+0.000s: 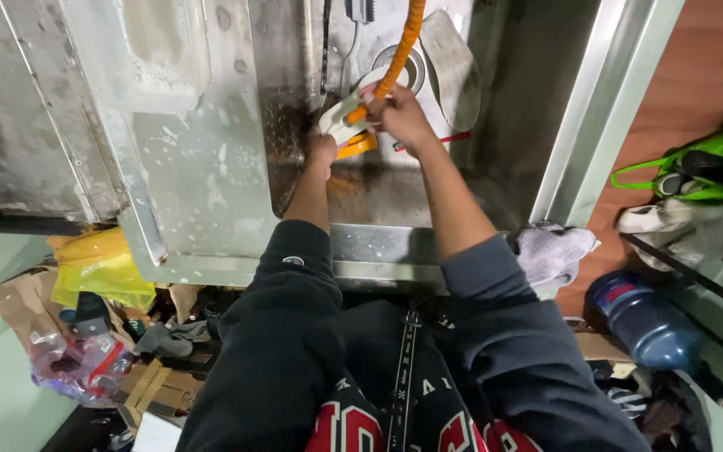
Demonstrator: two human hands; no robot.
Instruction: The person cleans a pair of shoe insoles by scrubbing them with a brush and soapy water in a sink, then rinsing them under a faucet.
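Note:
I stand at a steel sink [378, 251] and reach into its basin. My right hand [403, 113] grips the end of an orange flexible hose [403, 42] that hangs down from above. My left hand [321, 151] holds a pale, flat utensil [340, 113] just under the hose's end, with an orange piece [355, 146] below it. The two hands are close together, almost touching. A pale oval board or plate [449, 59] lies in the basin beside the round drain [412, 71]. What exactly the left hand's item is, I cannot tell.
A wet steel drainboard [202, 167] lies left of the basin. A grey cloth [550, 251] rests on the sink's right corner. A blue water jug [646, 322], a green bag [705, 172], yellow bags [98, 268] and cardboard clutter the floor.

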